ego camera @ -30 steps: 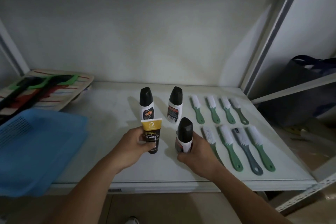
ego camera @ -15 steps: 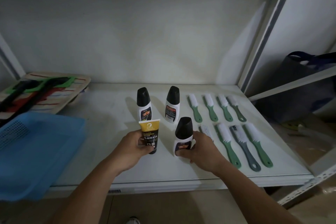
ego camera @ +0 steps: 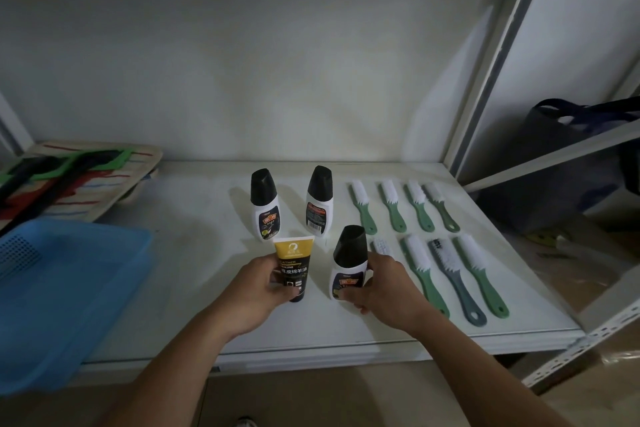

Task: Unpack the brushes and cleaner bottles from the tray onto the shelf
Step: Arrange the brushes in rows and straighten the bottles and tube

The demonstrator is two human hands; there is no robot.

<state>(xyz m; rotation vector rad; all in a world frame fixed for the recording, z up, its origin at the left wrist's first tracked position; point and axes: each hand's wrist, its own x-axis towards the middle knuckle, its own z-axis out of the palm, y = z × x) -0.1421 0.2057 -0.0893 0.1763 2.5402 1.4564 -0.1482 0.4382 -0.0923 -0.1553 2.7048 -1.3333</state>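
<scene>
My left hand (ego camera: pixel 254 291) grips a yellow-and-black tube (ego camera: pixel 293 265) standing cap-down on the white shelf (ego camera: pixel 194 264). My right hand (ego camera: pixel 384 286) holds a white cleaner bottle with a black cap (ego camera: pixel 349 262), upright on the shelf beside the tube. Two more black-capped bottles (ego camera: pixel 265 203) (ego camera: pixel 319 199) stand behind them. Several green brushes (ego camera: pixel 391 205) lie in a back row to the right. In the front row lie more brushes (ego camera: pixel 483 274), one of them grey (ego camera: pixel 457 279); the leftmost brush (ego camera: pixel 381 246) is partly hidden by my right hand. The blue tray (ego camera: pixel 69 288) sits at the left.
A patterned board with black and green tools (ego camera: pixel 72 177) lies at the back left. A grey upright post (ego camera: pixel 491 73) bounds the shelf on the right. A dark bag (ego camera: pixel 568 163) sits on the neighbouring shelf beyond it.
My right hand slid the bottle slightly left and now holds it lower, around its base. The tube in my left hand has barely moved.
</scene>
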